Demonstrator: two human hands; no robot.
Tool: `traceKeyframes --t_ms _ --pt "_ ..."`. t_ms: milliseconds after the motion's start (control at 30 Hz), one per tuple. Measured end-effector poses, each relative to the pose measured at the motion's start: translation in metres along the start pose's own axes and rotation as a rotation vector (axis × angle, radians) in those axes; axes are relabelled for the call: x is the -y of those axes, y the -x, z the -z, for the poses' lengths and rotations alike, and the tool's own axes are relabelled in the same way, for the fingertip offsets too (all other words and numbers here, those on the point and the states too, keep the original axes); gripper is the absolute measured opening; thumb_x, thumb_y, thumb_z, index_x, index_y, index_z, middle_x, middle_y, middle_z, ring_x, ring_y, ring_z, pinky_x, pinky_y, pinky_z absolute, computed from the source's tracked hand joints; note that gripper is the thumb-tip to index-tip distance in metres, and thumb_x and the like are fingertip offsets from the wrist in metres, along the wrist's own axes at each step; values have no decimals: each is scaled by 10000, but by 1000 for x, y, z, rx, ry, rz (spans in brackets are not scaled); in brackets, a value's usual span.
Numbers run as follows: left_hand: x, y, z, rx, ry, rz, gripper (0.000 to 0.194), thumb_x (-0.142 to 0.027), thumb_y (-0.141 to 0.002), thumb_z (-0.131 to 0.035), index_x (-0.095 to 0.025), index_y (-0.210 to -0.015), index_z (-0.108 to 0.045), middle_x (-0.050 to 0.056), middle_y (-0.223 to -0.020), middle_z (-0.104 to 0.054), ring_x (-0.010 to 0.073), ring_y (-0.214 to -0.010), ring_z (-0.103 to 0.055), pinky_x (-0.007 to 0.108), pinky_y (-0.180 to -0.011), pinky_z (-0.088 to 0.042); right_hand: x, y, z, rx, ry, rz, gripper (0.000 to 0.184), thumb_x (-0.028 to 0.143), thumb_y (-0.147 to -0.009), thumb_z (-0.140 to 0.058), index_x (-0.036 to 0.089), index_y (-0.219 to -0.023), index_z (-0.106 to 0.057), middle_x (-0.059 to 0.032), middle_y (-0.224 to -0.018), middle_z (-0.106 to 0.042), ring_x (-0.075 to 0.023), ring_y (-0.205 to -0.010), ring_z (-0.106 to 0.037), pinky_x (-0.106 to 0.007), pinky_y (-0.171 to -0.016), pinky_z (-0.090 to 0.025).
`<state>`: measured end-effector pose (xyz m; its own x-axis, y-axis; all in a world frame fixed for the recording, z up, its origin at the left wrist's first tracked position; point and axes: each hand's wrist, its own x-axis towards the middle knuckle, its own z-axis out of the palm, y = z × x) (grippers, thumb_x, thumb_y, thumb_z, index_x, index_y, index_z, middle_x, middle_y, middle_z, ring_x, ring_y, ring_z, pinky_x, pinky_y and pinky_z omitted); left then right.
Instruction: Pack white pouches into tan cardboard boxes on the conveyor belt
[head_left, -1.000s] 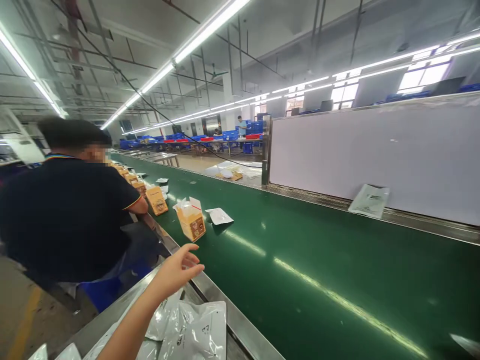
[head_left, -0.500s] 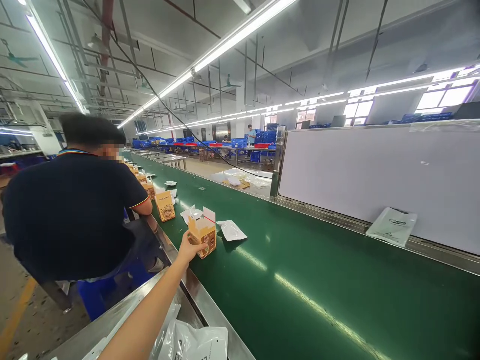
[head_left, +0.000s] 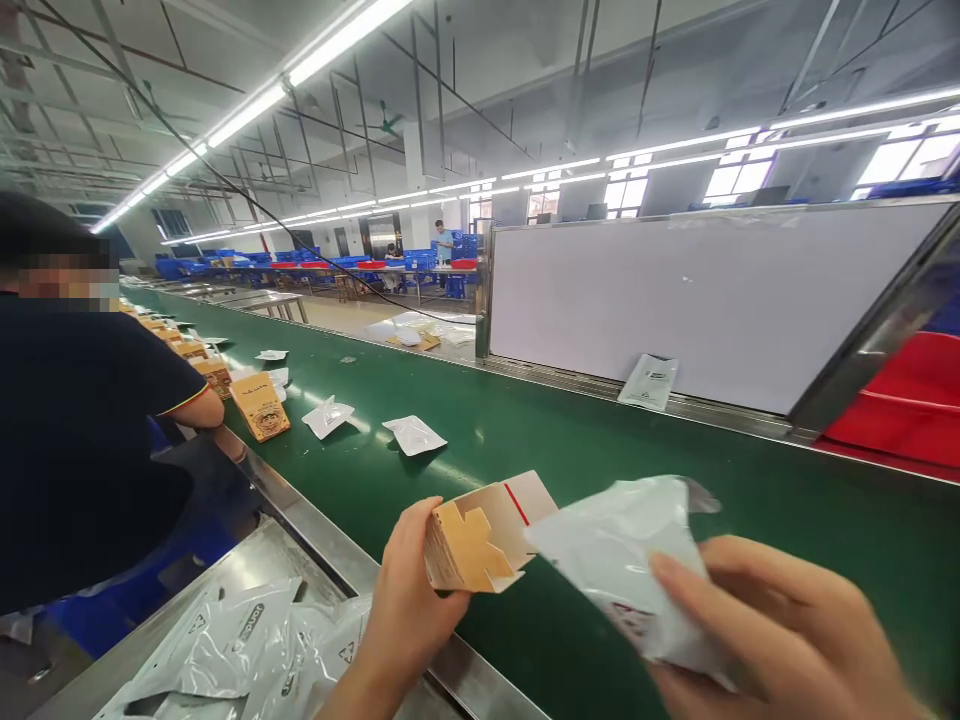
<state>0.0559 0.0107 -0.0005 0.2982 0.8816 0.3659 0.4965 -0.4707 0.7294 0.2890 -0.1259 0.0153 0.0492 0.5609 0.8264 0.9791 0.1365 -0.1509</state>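
Note:
My left hand (head_left: 409,610) grips a small tan cardboard box (head_left: 480,535) with its flaps open, held on its side over the near edge of the green conveyor belt (head_left: 675,470). My right hand (head_left: 780,640) holds a white plastic pouch (head_left: 622,560) right beside the box's open end. Both hands are closed around what they hold.
A person in a dark shirt (head_left: 82,450) sits at the left by the belt. More tan boxes (head_left: 259,405) and white pouches (head_left: 412,435) lie on the belt. Pouches (head_left: 225,640) are piled on the metal shelf below. A white panel (head_left: 675,300) and red bins (head_left: 900,410) stand beyond.
My left hand picked the tan box off the belt and brought it close. My right hand came into view with a white pouch. The view swung right.

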Motion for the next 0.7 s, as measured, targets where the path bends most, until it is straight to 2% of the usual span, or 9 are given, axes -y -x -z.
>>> traceKeyframes --t_ms 67,167,233,333,400,467,567,633,700 --pt "-9 18 -11 -47 10 23 625 -205 -629 -631 -222 -1217 -420 82 -1203 -555 266 -1114 -548 437 -928 -472 32 -25 -6 -115 6 135 454 109 -818 -534 333 -1212 -528 -58 -1018 -575 -184 -822 -614 -284 -668 -539" --pt "-12 32 -24 -200 -30 -49 573 -226 -689 -626 -210 -1217 -404 105 -1197 -548 268 -1105 -557 442 -903 -494 57 -44 -17 -41 -123 363 368 -2 -809 -411 200 -1043 -611 -57 -898 -626 -163 -803 -612 -268 -719 -530" --pt "-12 38 -31 -269 -82 -171 530 -184 -732 -573 -207 -1231 -395 120 -1227 -524 260 -1138 -538 444 -917 -492 57 -40 -21 176 -238 411 431 -10 -790 -353 155 -1105 -596 -84 -988 -649 -184 -888 -622 -283 -772 -540" --pt "-12 49 -47 -259 -121 -324 613 -78 -680 -507 -211 -1265 -382 123 -1263 -496 266 -1193 -492 461 -961 -464 46 -27 -18 586 -383 289 573 57 -774 -382 171 -1332 -444 -91 -1203 -589 -217 -1047 -592 -321 -875 -530" --pt "-13 58 -61 -250 -113 -339 674 -63 -621 -498 -218 -1267 -385 122 -1240 -508 289 -1187 -484 499 -977 -436 42 -22 -14 718 -411 213 586 114 -789 -435 207 -1367 -403 -82 -1234 -574 -230 -1050 -595 -332 -878 -530" --pt "-12 67 -74 -252 -92 -322 690 -103 -611 -538 -230 -1272 -382 122 -1202 -526 309 -1147 -503 527 -963 -431 44 -21 -10 756 -416 186 537 164 -807 -485 216 -1339 -431 -74 -1204 -592 -220 -1001 -616 -305 -834 -544" --pt "-5 80 -91 -186 -19 -274 771 -207 -588 -657 -247 -1299 -362 122 -1200 -531 318 -1112 -524 498 -923 -473 43 -19 -7 765 -421 94 364 237 -849 -495 230 -1211 -525 -38 -1102 -632 -176 -905 -640 -245 -749 -556" --pt "2 87 -99 -122 55 -163 867 -235 -512 -725 -229 -1304 -371 135 -1249 -510 336 -1155 -503 486 -955 -470 32 -10 -4 635 -328 62 240 256 -882 -455 259 -1082 -587 -20 -1055 -638 -166 -882 -639 -244 -716 -560" --pt "10 91 -102 -65 120 -19 903 -206 -448 -743 -192 -1287 -406 149 -1287 -494 352 -1202 -474 480 -1004 -445 8 4 0 453 -170 83 177 291 -881 -467 297 -956 -627 -16 -1009 -631 -185 -870 -633 -284 -681 -569"
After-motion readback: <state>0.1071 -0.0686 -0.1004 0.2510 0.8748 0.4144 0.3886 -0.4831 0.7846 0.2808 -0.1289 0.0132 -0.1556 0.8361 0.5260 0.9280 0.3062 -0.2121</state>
